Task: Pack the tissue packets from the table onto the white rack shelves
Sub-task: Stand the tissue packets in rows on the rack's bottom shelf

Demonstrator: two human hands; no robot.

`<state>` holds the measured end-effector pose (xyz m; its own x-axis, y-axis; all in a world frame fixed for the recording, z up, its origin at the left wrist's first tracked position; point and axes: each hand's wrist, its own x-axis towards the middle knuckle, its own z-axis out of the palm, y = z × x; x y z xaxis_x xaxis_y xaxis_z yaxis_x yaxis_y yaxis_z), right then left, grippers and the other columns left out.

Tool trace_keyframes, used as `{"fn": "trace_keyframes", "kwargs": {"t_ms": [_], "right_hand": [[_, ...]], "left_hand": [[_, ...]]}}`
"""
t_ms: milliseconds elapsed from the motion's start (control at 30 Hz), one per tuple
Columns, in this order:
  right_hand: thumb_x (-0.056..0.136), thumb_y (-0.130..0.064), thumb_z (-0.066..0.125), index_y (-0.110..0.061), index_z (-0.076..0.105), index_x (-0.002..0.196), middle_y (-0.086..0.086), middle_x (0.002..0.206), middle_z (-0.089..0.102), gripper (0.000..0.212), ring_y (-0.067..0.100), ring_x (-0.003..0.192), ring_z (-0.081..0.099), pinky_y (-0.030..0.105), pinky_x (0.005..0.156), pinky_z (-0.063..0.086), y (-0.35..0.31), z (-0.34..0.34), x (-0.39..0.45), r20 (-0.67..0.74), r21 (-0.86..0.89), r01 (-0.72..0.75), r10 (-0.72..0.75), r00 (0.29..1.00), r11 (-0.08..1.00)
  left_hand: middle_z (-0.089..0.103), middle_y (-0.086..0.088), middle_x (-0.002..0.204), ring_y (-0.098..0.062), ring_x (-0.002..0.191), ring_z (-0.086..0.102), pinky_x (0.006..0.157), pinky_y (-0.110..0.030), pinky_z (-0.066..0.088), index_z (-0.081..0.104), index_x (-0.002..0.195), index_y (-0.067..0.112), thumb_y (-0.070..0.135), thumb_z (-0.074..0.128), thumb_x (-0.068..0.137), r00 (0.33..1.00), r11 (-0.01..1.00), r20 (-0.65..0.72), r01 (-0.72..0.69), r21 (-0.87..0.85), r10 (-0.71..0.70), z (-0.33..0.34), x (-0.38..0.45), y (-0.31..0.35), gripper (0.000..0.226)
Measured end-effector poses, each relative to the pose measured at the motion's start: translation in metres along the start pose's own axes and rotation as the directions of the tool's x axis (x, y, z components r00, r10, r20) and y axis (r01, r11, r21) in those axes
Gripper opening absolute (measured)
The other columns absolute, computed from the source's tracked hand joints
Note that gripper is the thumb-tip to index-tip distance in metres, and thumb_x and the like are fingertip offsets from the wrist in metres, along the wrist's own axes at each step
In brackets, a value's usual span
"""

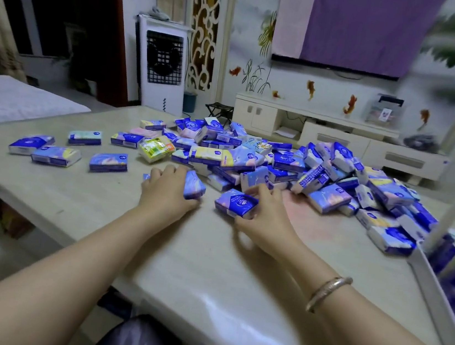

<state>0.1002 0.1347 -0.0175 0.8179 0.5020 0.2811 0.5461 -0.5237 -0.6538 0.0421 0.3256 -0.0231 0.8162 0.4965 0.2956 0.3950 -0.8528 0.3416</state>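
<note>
Beside the table's (126,231) cropped, blurred white rack (436,289), left hand (167,190) and right hand (265,216) each grasped a tissue packet (194,185), (235,202) near the pile (293,166).

Left hand (167,190): grips a blue-and-pink plastic tissue packet (194,184) on the pale glossy table (207,271).
Right hand (261,214): holds a dark blue tissue packet (235,202).
Heap of blue tissue packets (293,169): behind both hands.
White metal rack (436,289): right edge, packets inside.
</note>
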Motion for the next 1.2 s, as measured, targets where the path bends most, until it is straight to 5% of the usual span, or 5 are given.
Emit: {"fn": "trace_keyframes", "kwargs": {"t_ms": [167,333,700,1067,1200], "right_hand": [[0.074,-0.016,0.073,-0.016,0.048,0.119,-0.001,0.113,0.036,0.051,0.009,0.099,0.048,0.013,0.085,0.037,0.004,-0.03,-0.043,-0.2,0.134,0.034,-0.006,0.98,0.99],[0.073,-0.005,0.069,-0.012,0.048,0.125,0.003,0.119,0.038,0.057,0.006,0.106,0.045,0.015,0.093,0.037,-0.001,-0.074,-0.094,-0.365,-0.05,0.165,-0.172,0.915,0.985],[0.079,-0.005,0.065,-0.021,0.045,0.123,-0.005,0.123,0.037,0.051,-0.003,0.105,0.05,0.013,0.083,0.047,-0.023,-0.177,-0.198,-0.4,-0.084,0.325,-0.33,0.855,0.942],[0.071,-0.018,0.078,-0.027,0.042,0.117,-0.009,0.112,0.044,0.06,-0.003,0.1,0.053,0.011,0.076,0.048,-0.022,-0.215,-0.247,-0.466,0.053,0.27,-0.215,0.858,0.962],[0.066,-0.014,0.078,-0.025,0.043,0.118,-0.006,0.112,0.049,0.064,0.0,0.095,0.056,0.012,0.075,0.048,-0.012,-0.23,-0.263,-0.513,0.082,0.213,-0.142,0.846,0.974]], "left_hand": [[0.049,-0.012,0.121,-0.031,0.115,0.046,0.093,-0.037,0.039,0.042,0.123,0.01,0.041,0.065,0.084,0.999,0.977,0.041,0.024,-0.211,-0.016,-0.015,-0.026,0.032,0.055],[0.066,0.003,0.097,-0.004,0.073,0.063,0.064,-0.023,0.053,0.028,0.131,0.022,0.037,0.053,0.095,0.965,0.512,0.261,0.221,-0.83,0.008,-0.048,-0.081,0.107,0.046],[0.07,-0.016,0.111,-0.031,0.102,0.067,0.078,-0.046,0.058,0.061,0.123,0.013,0.033,0.054,0.095,0.749,-0.005,0.547,0.592,-0.806,0.374,-0.082,-0.169,0.218,0.035],[0.07,-0.015,0.106,-0.024,0.082,0.07,0.059,-0.03,0.059,0.061,0.122,0.004,0.03,0.044,0.099,0.669,0.026,0.527,0.606,-0.795,0.523,-0.126,-0.227,0.271,0.039],[0.064,-0.017,0.122,-0.028,0.102,0.063,0.087,-0.037,0.052,0.057,0.127,0.005,0.035,0.038,0.099,0.591,0.151,0.539,0.578,-0.802,0.6,-0.13,-0.242,0.284,0.045]]}}
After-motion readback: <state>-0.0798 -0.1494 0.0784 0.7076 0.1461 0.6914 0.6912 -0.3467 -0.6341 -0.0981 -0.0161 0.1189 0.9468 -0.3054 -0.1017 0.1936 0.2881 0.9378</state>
